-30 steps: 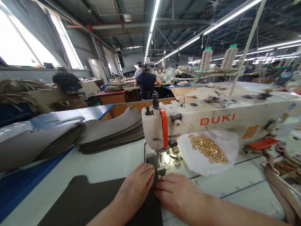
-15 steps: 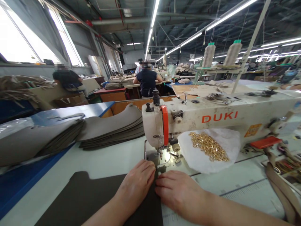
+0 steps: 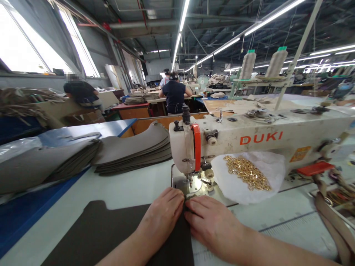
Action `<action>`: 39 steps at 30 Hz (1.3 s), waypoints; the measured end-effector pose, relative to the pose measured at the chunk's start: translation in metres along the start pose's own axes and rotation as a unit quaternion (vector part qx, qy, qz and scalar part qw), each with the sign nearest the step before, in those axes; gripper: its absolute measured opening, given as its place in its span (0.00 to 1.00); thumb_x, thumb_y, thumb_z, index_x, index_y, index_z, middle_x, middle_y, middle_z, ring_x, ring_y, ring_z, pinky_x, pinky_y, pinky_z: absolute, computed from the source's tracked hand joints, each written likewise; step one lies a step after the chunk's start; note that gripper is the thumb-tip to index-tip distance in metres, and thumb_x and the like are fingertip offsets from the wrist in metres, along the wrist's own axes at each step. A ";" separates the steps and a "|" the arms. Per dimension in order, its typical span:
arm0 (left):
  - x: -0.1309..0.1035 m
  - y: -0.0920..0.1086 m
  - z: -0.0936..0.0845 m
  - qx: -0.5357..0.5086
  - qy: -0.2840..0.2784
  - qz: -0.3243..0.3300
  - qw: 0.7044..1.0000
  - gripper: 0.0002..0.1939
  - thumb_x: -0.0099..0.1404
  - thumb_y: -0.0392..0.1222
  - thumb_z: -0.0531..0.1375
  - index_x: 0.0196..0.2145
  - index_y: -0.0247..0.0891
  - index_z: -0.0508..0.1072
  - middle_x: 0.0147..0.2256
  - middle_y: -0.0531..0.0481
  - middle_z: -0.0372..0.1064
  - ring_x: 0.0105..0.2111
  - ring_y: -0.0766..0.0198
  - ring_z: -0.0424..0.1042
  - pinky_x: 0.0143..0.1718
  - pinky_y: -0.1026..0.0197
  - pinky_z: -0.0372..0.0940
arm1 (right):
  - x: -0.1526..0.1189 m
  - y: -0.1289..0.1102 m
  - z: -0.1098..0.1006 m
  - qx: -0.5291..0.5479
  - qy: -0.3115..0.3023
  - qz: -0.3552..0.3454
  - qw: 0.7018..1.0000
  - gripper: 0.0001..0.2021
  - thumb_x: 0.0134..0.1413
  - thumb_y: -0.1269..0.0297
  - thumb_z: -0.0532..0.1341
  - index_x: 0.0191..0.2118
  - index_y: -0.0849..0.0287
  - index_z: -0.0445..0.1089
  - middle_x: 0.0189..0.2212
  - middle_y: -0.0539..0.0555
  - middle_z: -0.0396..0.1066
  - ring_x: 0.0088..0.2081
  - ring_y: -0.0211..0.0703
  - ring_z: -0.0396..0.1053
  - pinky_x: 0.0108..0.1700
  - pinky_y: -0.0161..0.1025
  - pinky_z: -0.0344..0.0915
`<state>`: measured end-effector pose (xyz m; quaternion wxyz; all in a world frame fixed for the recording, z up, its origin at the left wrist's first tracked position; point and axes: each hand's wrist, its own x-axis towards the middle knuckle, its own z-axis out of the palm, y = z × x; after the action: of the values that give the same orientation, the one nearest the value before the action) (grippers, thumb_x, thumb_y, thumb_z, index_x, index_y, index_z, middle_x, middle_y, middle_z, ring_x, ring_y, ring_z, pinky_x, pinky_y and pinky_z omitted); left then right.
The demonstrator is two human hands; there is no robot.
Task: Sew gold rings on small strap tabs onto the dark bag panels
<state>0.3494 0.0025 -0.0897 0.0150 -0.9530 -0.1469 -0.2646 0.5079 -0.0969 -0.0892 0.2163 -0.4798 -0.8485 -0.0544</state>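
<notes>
latest shift: right hand [image 3: 213, 225] had crept forward since the frame half a second before, its foremost finger now close against the fingertips of the left hand [image 3: 165, 210], which had barely moved; the whole view had also slid a little.
what it meant: both hands now met over the far end of the dark fabric piece [image 3: 111, 236], just before the needle area [image 3: 190, 181], which looked like fine positioning rather than stitching.
left fingers: bunched together, bent down on the fabric; whether they pinched it, i could not tell.
right fingers: curled, the foremost one slightly apart from the rest, tips at the fabric's right edge; their grip was hidden, perhaps on a small bit between the hands.
fabric: flat, running from the fingertips toward the wearer and out to the left.
duki machine: white sewing machine [image 3: 227, 142], with gold rings [image 3: 248, 173] heaped on a white sheet [image 3: 274, 166] beneath its arm.
pale tabletop [image 3: 135, 188]: bore a fanned stack of cut pieces [image 3: 133, 147] beyond the fabric and ruler markings [image 3: 291, 223] at right.
room: a long workshop, with strip lights, bright windows [image 3: 24, 40] at left and two seated co-workers, one in the middle [image 3: 174, 92], one near the windows.
</notes>
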 end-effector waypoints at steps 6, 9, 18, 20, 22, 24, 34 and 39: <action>0.000 0.002 -0.004 -0.035 0.011 -0.016 0.999 0.13 0.69 0.31 0.47 0.31 0.37 0.70 0.29 0.49 0.70 0.30 0.62 0.70 0.34 0.59 0.71 | 0.003 -0.001 0.000 -0.021 -0.006 0.024 0.999 0.12 0.58 0.65 0.58 0.46 0.64 0.69 0.45 0.59 0.71 0.48 0.48 0.66 0.53 0.44 0.62; -0.001 0.004 -0.006 -0.049 0.029 -0.016 0.998 0.13 0.69 0.31 0.47 0.33 0.36 0.69 0.31 0.49 0.71 0.31 0.62 0.71 0.35 0.59 0.71 | 0.005 0.000 0.001 -0.039 -0.009 0.010 0.999 0.10 0.58 0.69 0.59 0.45 0.65 0.69 0.43 0.59 0.71 0.46 0.48 0.66 0.52 0.43 0.62; 0.004 0.000 0.004 -0.055 0.045 -0.022 0.997 0.12 0.68 0.31 0.48 0.34 0.35 0.70 0.32 0.47 0.73 0.32 0.61 0.72 0.36 0.59 0.72 | 0.012 0.009 -0.002 -0.081 -0.058 -0.001 0.995 0.04 0.57 0.72 0.60 0.38 0.64 0.70 0.36 0.56 0.70 0.39 0.45 0.67 0.43 0.41 0.65; 0.010 -0.003 0.009 -0.056 0.044 -0.022 0.997 0.11 0.68 0.31 0.49 0.33 0.36 0.71 0.32 0.48 0.73 0.32 0.61 0.72 0.36 0.59 0.72 | 0.012 0.015 -0.004 -0.085 -0.064 0.003 0.994 0.03 0.57 0.72 0.60 0.38 0.64 0.69 0.36 0.56 0.70 0.39 0.45 0.67 0.42 0.41 0.65; 0.016 -0.005 0.012 -0.057 0.035 -0.029 0.997 0.10 0.67 0.31 0.51 0.32 0.37 0.71 0.31 0.48 0.73 0.32 0.61 0.72 0.37 0.58 0.71 | 0.012 0.021 -0.004 -0.088 -0.069 0.006 0.994 0.02 0.56 0.73 0.60 0.37 0.63 0.69 0.35 0.55 0.69 0.39 0.46 0.66 0.42 0.41 0.65; 0.020 -0.008 0.014 -0.058 0.024 -0.038 0.997 0.10 0.66 0.30 0.52 0.31 0.37 0.71 0.31 0.49 0.73 0.32 0.61 0.73 0.37 0.58 0.71 | 0.012 0.026 -0.004 -0.087 -0.075 0.010 0.993 0.02 0.56 0.73 0.61 0.36 0.63 0.69 0.35 0.55 0.69 0.39 0.46 0.66 0.42 0.41 0.65; 0.031 -0.019 0.020 -0.071 0.066 -0.041 0.994 0.11 0.65 0.32 0.52 0.30 0.39 0.73 0.30 0.50 0.75 0.33 0.62 0.74 0.36 0.60 0.72 | 0.014 0.038 0.000 -0.055 -0.057 0.023 0.997 0.05 0.55 0.74 0.61 0.39 0.66 0.69 0.41 0.59 0.70 0.45 0.48 0.67 0.49 0.43 0.65; 0.033 -0.021 0.019 -0.074 0.085 -0.033 0.993 0.12 0.66 0.34 0.52 0.29 0.39 0.73 0.29 0.49 0.75 0.31 0.62 0.74 0.35 0.61 0.72 | 0.015 0.039 0.001 -0.059 -0.049 0.024 0.997 0.05 0.55 0.75 0.61 0.39 0.66 0.69 0.41 0.60 0.71 0.45 0.49 0.67 0.48 0.43 0.66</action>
<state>0.3798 0.0334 -0.0900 -0.0518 -0.9199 -0.1569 -0.3555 0.5335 -0.0642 -0.0882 0.1475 -0.5143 -0.8415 -0.0753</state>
